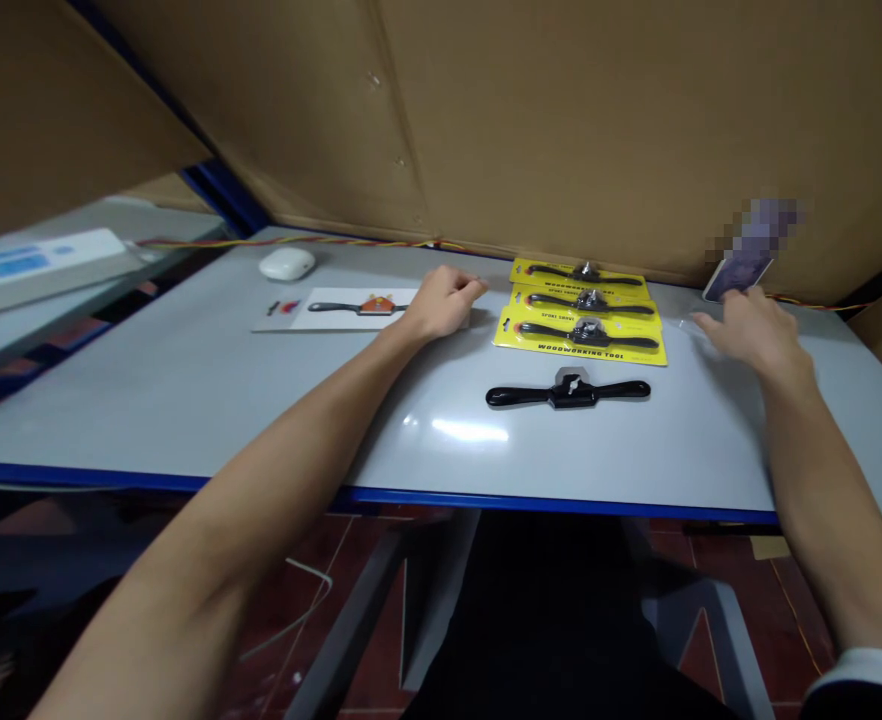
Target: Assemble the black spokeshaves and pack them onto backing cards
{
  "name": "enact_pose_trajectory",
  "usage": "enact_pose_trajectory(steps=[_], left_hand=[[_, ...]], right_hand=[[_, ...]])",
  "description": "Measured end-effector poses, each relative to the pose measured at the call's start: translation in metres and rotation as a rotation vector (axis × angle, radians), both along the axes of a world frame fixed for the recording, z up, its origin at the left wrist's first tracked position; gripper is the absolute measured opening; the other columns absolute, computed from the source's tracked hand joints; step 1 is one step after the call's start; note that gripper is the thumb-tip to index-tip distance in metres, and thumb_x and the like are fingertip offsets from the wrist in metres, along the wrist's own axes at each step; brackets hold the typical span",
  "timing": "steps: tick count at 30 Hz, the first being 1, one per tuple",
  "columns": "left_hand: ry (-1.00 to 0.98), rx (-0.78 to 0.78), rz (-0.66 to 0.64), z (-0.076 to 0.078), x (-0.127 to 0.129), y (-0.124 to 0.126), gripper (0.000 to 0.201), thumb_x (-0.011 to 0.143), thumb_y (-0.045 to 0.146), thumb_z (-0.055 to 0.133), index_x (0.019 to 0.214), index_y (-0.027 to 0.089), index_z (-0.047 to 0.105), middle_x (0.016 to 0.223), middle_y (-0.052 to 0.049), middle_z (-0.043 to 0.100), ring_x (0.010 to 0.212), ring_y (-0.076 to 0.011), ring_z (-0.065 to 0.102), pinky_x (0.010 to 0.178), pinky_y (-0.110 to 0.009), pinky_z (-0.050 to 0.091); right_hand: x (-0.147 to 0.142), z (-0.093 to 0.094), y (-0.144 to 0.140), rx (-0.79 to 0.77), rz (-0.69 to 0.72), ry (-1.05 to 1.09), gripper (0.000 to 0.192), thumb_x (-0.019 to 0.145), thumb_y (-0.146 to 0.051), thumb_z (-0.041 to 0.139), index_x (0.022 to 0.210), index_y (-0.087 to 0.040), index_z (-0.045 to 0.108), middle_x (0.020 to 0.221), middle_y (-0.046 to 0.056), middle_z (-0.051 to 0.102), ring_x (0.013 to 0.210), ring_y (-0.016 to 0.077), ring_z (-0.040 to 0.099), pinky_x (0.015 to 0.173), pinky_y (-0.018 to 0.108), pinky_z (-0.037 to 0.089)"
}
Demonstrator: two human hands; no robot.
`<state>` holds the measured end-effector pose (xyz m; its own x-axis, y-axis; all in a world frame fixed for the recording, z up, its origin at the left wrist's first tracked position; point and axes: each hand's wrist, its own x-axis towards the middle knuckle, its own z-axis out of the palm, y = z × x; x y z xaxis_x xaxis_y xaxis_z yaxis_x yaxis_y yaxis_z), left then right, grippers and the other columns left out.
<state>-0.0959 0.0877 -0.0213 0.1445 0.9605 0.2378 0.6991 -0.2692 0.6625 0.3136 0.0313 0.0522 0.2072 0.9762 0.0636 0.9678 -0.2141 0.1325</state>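
My left hand (445, 302) rests loosely closed over the right end of a white card (336, 310) that carries a spokeshave picture; nothing shows in its fingers. At the right, my right hand (757, 332) has its thumb spread from the fingers. The hand is close to the base of a propped, partly pixelated purple phone-like slab (741, 272); whether it touches is unclear. Beside the thumb lies a bit of clear plastic (686, 323). Between my hands, a loose black spokeshave (572, 391) lies in front of three yellow-carded spokeshave packs (576, 348), which overlap in a stack.
A white rounded case (286, 263) sits at the back left of the grey table (148, 400). Twisted red and yellow wire (321, 239) runs along its back edge below the cardboard wall (561, 120). On another surface at far left is a white power strip (43, 265).
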Motion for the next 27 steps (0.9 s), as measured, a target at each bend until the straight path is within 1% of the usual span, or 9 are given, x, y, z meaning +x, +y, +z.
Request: enact_pose_trajectory(steps=[2,5,7,9,11,13,20,24,27], left_hand=[[0.055,0.037,0.004,0.0,0.0,-0.002,0.043,0.095,0.039,0.05,0.059,0.025,0.032,0.056,0.003,0.029,0.065,-0.0166,0.031,0.068,-0.035,0.027],[0.109,0.088,0.012,-0.001,0.001,-0.003,0.044,0.097,0.035,0.051,0.058,0.025,0.031,0.054,0.003,0.028,0.064,-0.0164,0.029,0.07,-0.037,0.026],[0.121,0.139,0.035,-0.001,0.002,-0.004,0.045,0.098,0.033,0.051,0.059,0.025,0.03,0.055,0.003,0.027,0.064,-0.0167,0.028,0.071,-0.038,0.024],[0.123,0.185,0.043,-0.001,0.004,-0.006,0.044,0.1,0.034,0.052,0.061,0.024,0.033,0.056,0.003,0.028,0.065,-0.0172,0.03,0.072,-0.038,0.025],[0.138,0.21,0.011,0.0,0.008,-0.01,0.043,0.101,0.036,0.052,0.063,0.023,0.037,0.058,0.001,0.033,0.065,-0.0179,0.033,0.073,-0.037,0.026],[0.179,0.219,-0.058,0.002,0.014,-0.014,0.041,0.101,0.037,0.051,0.064,0.023,0.041,0.06,0.0,0.04,0.064,-0.0184,0.036,0.073,-0.037,0.028],[0.26,0.274,-0.255,0.002,0.03,-0.024,0.044,0.103,0.045,0.042,0.069,0.022,0.057,0.071,-0.007,0.062,0.065,-0.0213,0.05,0.069,-0.038,0.033],[0.291,0.312,-0.283,-0.002,0.029,-0.022,0.045,0.103,0.047,0.043,0.092,0.018,0.076,0.103,-0.014,0.08,0.095,-0.0288,0.065,0.088,-0.041,0.043],[0.33,0.298,-0.306,-0.003,0.029,-0.021,0.047,0.101,0.047,0.045,0.11,0.018,0.081,0.128,-0.015,0.081,0.118,-0.0345,0.065,0.101,-0.048,0.042]], right_hand=[[-0.016,-0.004,-0.003,0.115,0.259,0.035,0.054,0.11,-0.056,0.046,0.111,-0.016,0.081,0.12,0.025,0.076,0.114,0.0406,0.068,0.096,0.055,0.046],[-0.052,-0.007,-0.017,0.071,0.535,0.162,0.067,0.11,-0.063,0.04,0.074,-0.021,0.077,0.07,0.01,0.069,0.076,0.0273,0.064,0.088,0.048,0.044],[-0.074,-0.01,-0.03,-0.072,0.738,0.253,0.066,0.111,-0.063,0.042,0.074,-0.021,0.078,0.067,0.008,0.067,0.069,0.0225,0.059,0.079,0.04,0.042],[-0.09,-0.015,-0.042,-0.126,0.858,0.307,0.053,0.108,-0.061,0.052,0.101,-0.019,0.083,0.077,0.008,0.073,0.073,0.0233,0.061,0.077,0.037,0.041],[-0.1,-0.021,-0.049,-0.123,0.888,0.336,0.051,0.106,-0.059,0.06,0.134,-0.02,0.077,0.083,0.007,0.075,0.077,0.0252,0.064,0.076,0.036,0.041],[-0.104,-0.027,-0.053,-0.15,0.926,0.338,0.052,0.106,-0.055,0.062,0.144,-0.022,0.071,0.092,0.008,0.078,0.082,0.0266,0.067,0.076,0.035,0.041],[-0.106,-0.028,-0.05,-0.202,0.899,0.272,0.042,0.104,-0.055,0.067,0.126,-0.019,0.072,0.093,0.01,0.077,0.084,0.0271,0.068,0.071,0.034,0.038],[-0.105,-0.026,-0.049,-0.218,0.866,0.262,0.044,0.105,-0.06,0.065,0.121,-0.02,0.072,0.089,0.008,0.076,0.081,0.0263,0.067,0.069,0.033,0.036],[-0.105,-0.025,-0.049,-0.223,0.88,0.264,0.042,0.106,-0.057,0.064,0.122,-0.02,0.072,0.091,0.008,0.076,0.082,0.026,0.067,0.069,0.033,0.036]])
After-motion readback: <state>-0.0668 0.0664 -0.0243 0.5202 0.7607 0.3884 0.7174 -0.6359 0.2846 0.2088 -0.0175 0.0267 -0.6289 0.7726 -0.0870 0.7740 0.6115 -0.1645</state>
